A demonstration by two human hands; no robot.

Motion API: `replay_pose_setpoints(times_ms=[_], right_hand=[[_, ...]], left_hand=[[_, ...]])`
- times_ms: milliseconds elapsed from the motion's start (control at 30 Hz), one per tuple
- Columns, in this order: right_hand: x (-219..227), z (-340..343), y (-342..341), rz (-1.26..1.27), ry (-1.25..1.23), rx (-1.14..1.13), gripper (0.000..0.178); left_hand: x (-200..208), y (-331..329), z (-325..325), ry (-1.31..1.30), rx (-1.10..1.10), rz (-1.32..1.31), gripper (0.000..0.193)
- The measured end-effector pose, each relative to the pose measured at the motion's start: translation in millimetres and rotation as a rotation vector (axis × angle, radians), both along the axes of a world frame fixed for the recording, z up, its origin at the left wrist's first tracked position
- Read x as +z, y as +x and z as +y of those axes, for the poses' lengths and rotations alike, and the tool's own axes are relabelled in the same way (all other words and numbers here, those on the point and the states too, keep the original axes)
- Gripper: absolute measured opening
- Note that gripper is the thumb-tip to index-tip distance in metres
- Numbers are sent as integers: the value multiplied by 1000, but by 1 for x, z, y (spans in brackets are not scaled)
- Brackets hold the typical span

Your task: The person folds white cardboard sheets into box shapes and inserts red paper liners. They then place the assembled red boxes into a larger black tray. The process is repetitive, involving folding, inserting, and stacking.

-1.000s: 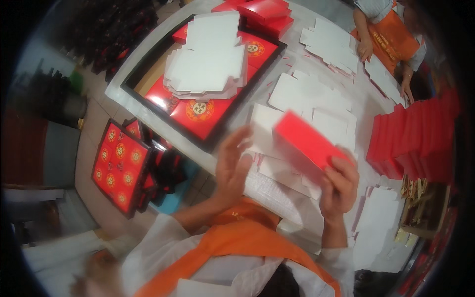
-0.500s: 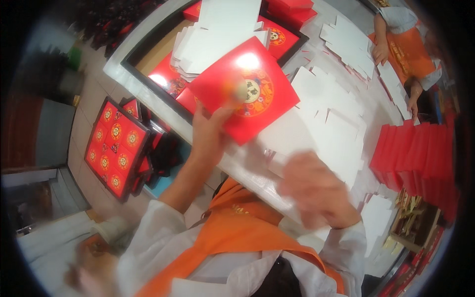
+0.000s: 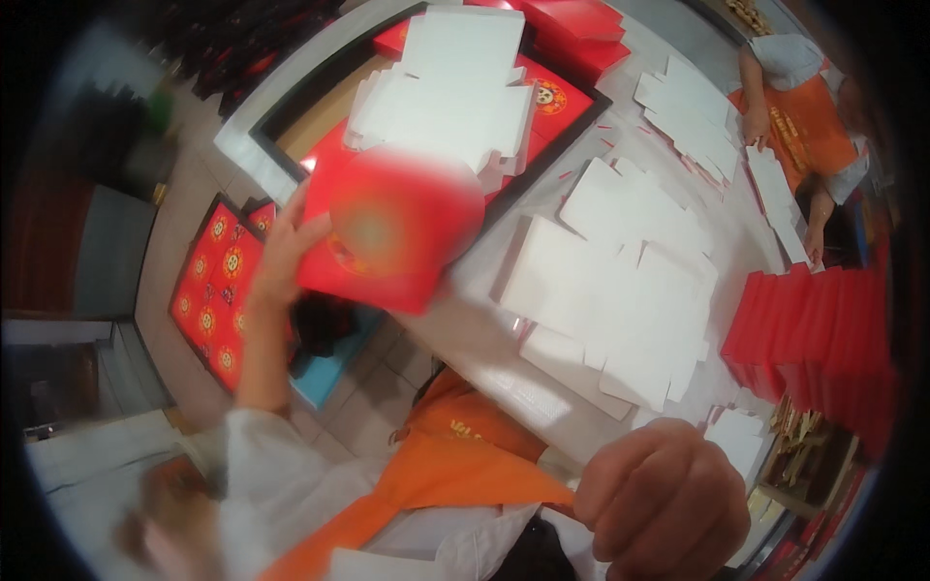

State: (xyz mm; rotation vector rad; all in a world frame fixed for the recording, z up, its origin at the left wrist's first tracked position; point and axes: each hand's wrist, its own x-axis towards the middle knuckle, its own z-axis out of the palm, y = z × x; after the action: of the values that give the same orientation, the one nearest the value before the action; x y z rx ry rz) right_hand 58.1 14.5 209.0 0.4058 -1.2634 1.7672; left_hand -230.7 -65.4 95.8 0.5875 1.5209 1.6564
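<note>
My left hand (image 3: 281, 254) grips the near-left edge of a square red box (image 3: 402, 266) with a round printed emblem, its outline smeared by motion. The box is held in the air over the near edge of a black-rimmed tray (image 3: 572, 121). On that tray rest white die-cut cardboard blanks (image 3: 460, 102), with red boxes partly showing beneath them. At the lower right my right hand (image 3: 668, 499) is closed into a fist, knuckles up; whatever may be inside it is hidden. Left of the fist, more white blanks (image 3: 625, 281) lie spread in a pile on the table (image 3: 475, 320).
A co-worker's hands (image 3: 758, 126) touch white blanks across the table at the far right. Red boxes (image 3: 804, 324) stand in a row on the right, beside a carton of gold-coloured pieces (image 3: 799, 426). On the floor at left sits a filled tray of red boxes (image 3: 208, 290).
My left hand has carried the red box leftward and nearer, uncovering more of the table. My right hand has drawn back toward the lower right and now shows as a fist.
</note>
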Motion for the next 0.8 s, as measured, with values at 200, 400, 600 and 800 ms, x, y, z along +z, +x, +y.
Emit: replay_pose_setpoints(times_ms=[200, 400, 600, 800], right_hand=[[-7, -25, 38, -638, -16, -194, 8], [-56, 54, 5, -618, 220, -274, 19], [-117, 179, -96, -915, 19, -550, 46], [-158, 232, -166, -1185, -399, 56, 43]], left_hand=[[23, -93, 50, -484, -780, 749, 55], [5, -68, 24, -122, 261, 1044, 50], [-110, 33, -24, -141, 722, 474, 61], [-185, 57, -49, -119, 609, 342, 52]])
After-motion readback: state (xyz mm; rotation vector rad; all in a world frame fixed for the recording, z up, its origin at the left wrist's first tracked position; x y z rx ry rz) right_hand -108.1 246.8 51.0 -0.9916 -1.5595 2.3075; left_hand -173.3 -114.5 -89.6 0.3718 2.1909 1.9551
